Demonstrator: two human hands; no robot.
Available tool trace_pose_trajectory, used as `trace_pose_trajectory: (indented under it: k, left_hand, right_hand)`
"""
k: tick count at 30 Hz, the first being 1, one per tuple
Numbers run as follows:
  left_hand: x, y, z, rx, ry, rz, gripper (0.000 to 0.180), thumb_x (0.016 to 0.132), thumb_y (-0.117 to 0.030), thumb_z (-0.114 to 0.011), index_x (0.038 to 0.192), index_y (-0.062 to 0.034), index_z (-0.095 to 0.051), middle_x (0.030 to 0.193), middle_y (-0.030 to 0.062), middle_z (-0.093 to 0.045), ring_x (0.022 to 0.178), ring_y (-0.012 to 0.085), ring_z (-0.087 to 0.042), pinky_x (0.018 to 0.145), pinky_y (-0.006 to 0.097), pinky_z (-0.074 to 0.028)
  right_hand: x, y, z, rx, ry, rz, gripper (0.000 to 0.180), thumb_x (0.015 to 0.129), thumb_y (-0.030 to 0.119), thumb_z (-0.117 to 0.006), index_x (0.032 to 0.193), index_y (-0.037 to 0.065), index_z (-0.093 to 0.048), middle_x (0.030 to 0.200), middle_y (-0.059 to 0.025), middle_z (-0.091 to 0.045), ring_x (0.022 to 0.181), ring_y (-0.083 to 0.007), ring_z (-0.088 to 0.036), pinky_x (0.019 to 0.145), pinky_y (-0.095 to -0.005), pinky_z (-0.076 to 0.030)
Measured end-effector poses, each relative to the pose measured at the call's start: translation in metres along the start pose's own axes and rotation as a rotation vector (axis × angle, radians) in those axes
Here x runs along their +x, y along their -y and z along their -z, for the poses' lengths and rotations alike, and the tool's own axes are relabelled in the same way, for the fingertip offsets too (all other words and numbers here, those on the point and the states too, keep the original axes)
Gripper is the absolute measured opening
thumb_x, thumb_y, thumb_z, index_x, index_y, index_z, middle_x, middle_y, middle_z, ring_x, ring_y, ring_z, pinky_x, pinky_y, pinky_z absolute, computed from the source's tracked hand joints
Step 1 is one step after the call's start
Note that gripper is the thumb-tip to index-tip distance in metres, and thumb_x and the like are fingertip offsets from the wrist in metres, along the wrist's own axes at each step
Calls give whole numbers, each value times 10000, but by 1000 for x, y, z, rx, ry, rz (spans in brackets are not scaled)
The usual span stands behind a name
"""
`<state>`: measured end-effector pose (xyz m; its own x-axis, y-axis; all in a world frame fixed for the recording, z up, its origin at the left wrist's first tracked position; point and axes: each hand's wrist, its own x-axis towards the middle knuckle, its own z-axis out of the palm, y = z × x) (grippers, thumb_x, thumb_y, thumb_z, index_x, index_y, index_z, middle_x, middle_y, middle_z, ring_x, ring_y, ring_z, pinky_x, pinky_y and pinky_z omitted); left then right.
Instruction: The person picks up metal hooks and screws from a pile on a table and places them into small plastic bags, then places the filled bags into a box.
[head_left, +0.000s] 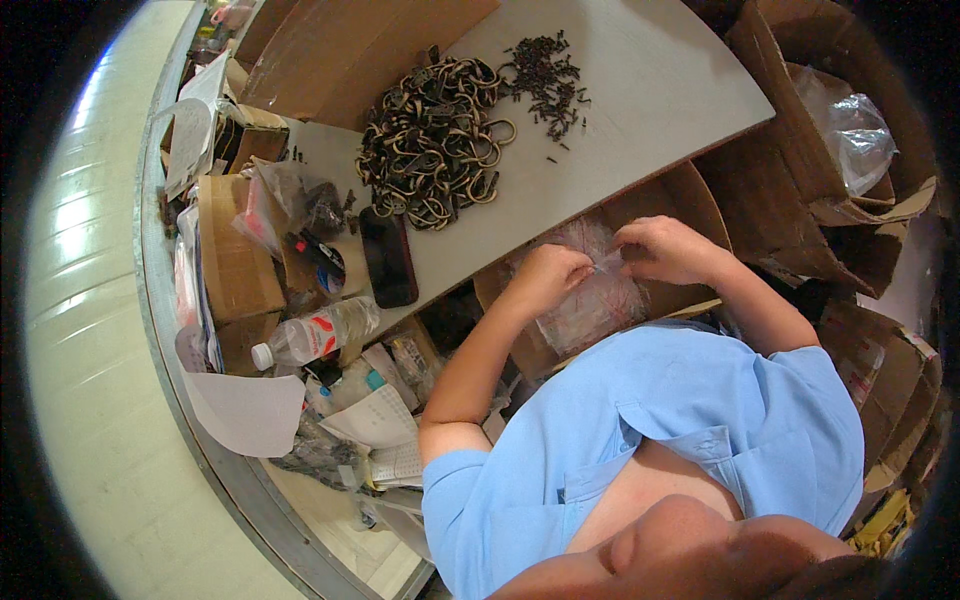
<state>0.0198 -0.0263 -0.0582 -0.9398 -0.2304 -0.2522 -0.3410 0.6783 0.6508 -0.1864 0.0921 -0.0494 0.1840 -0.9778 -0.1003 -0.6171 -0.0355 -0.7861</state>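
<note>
Both hands work over an open cardboard box [690, 203] in front of my body, just off the table's edge. A clear plastic bag [592, 308] with thin red lines on it lies in that box. My left hand [550, 278] pinches the bag's upper part between its fingertips. A short distance to the right, my right hand [668, 250] is closed on the same thin plastic. The bag's contents are too unclear to name. On the table beyond lie a heap of dark and brass-coloured metal hooks or clasps [430, 140] and a pile of small dark screw-like pieces [545, 80].
A dark phone [388, 258] lies at the left of the grey tabletop [640, 90]. Beside it are a plastic bottle [318, 333], small cardboard boxes [235, 250] and papers [245, 405]. Large open cartons [770, 190] stand on the right, one holding clear plastic [860, 145].
</note>
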Motion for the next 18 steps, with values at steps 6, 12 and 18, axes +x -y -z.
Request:
trace_pose_trajectory:
  k: [6,12,18]
  left_hand:
    - [-12,-12,15,-378,-72,181,182,728,-161,-745,720,-23,-627,666,50,-614,593,122,-537,550,269,-430]
    - [-17,-4,13,-642,-119,308,252,661,-163,-792,653,-33,-577,606,34,-588,544,94,-514,509,260,-409]
    - [-16,-12,15,-487,-99,243,298,650,-186,-807,650,-27,-555,624,32,-605,554,108,-534,520,262,-426]
  right_hand:
    - [5,11,1,303,39,-101,234,772,58,-652,993,0,-604,856,-158,-658,784,-267,-639,678,-357,-491]
    - [5,10,-3,584,-121,-145,293,824,49,-641,1097,2,-546,917,-45,-608,836,-137,-582,746,-284,-482]
    - [9,18,1,730,-46,-157,326,815,0,-618,1128,2,-525,981,-52,-586,900,-127,-578,802,-269,-479]
